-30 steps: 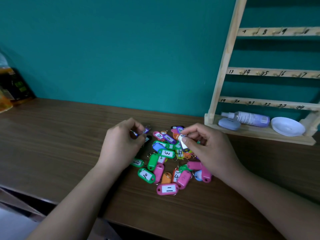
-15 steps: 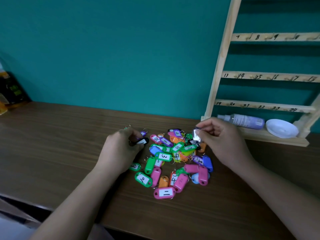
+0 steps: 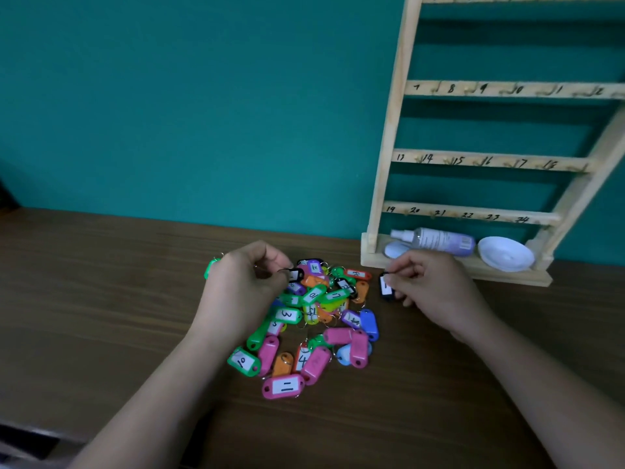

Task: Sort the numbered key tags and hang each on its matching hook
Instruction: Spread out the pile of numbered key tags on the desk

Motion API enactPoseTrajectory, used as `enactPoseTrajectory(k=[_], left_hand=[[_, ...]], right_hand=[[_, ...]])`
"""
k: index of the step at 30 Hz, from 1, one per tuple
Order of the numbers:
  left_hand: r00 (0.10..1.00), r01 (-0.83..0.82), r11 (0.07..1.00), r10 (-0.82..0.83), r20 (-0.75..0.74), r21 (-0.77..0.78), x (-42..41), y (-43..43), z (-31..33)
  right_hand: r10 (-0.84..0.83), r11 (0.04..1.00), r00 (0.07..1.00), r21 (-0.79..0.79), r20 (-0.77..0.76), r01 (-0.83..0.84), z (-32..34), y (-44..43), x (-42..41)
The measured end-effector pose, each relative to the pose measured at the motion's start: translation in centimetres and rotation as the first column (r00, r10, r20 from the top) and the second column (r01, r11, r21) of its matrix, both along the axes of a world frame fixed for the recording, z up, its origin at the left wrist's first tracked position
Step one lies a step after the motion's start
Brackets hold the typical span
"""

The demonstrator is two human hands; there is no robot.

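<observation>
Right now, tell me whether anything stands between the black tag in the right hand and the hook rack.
Nothing visible does. The right hand pinches the black tag in front of the rack, with open air up to its numbered rails. The spray bottle and white dish lie on its base, below the lowest rail.

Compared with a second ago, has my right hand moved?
Yes. The right hand, pinching a black tag, moved right, off the pile, toward the wooden rack.
</observation>
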State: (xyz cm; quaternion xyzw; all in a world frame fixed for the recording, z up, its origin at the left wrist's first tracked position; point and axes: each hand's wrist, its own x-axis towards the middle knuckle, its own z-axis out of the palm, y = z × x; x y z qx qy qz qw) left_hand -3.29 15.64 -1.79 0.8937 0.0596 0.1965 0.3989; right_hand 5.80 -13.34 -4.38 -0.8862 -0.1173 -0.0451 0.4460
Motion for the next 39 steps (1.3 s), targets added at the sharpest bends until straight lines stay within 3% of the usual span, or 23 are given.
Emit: enactPoseTrajectory(k=[6, 14, 20, 24, 32, 36, 39], left_hand=[[0.999, 0.043, 0.997, -0.041, 0.033, -0.058, 0.4, -3.0, 0.3], [0.988, 0.153, 0.983, -0.153, 0.003, -0.1, 1.2, -6.4, 0.7], [0.975, 0.221, 0.969, -0.218, 0.034, -0.112, 1.5, -7.7, 1.1], [0.979, 0.199, 0.97, -0.192, 0.065, -0.138, 1.8, -8.0, 0.9], [0.976, 0.21, 0.956, -0.195, 0.093, -0.203, 2.1, -8.5, 0.6], [0.978, 0.168, 0.977, -0.148, 0.144, -0.132, 2.3, -8.4, 0.9], [0.977, 0.166, 0.985, -0.172, 0.13, 0.053, 2.2, -7.9, 1.0]], right_hand=[[-0.063, 0.989, 0.989, -0.127, 0.135, 0.081, 0.1, 0.9, -0.1], [-0.035, 0.984, 0.978, -0.164, 0.204, 0.07, 0.6, 0.6, -0.5], [0.201, 0.979, 0.965, -0.007, 0.169, -0.203, 1.9, 1.5, -1.6], [0.26, 0.966, 0.954, -0.036, 0.148, -0.258, 1.6, 1.2, -1.6], [0.317, 0.943, 0.941, 0.065, 0.118, -0.326, 1.6, 0.8, -1.2], [0.228, 0.972, 0.964, 0.029, 0.139, -0.234, 1.5, 0.4, -0.6], [0.07, 0.998, 0.991, 0.0, 0.112, -0.07, 1.1, -0.6, 0.4]])
